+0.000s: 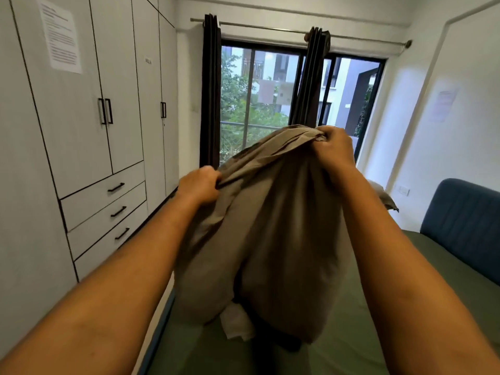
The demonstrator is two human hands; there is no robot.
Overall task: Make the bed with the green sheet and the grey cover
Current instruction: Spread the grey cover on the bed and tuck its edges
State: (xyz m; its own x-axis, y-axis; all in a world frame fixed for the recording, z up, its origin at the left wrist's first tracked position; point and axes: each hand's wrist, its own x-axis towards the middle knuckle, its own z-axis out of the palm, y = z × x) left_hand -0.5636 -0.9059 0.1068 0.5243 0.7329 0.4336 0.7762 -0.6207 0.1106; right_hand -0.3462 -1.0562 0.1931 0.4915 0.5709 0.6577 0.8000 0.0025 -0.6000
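I hold the grey cover (270, 226) up in the air over the bed, and it hangs down bunched in thick folds. My left hand (200, 185) grips its upper edge at the left. Higher up at the right, my right hand (335, 147) grips a gathered bunch of the same edge. A white piece of fabric (236, 323) sticks out of the cover's bottom. The green sheet (378, 320) lies spread flat on the mattress below the cover.
A white wardrobe (81, 117) with drawers (108, 209) lines the left wall. A window with dark curtains (211, 90) is straight ahead. The blue headboard (465, 220) stands at the right, with a grey pillow (388, 198) behind it. A narrow strip of floor runs between bed and wardrobe.
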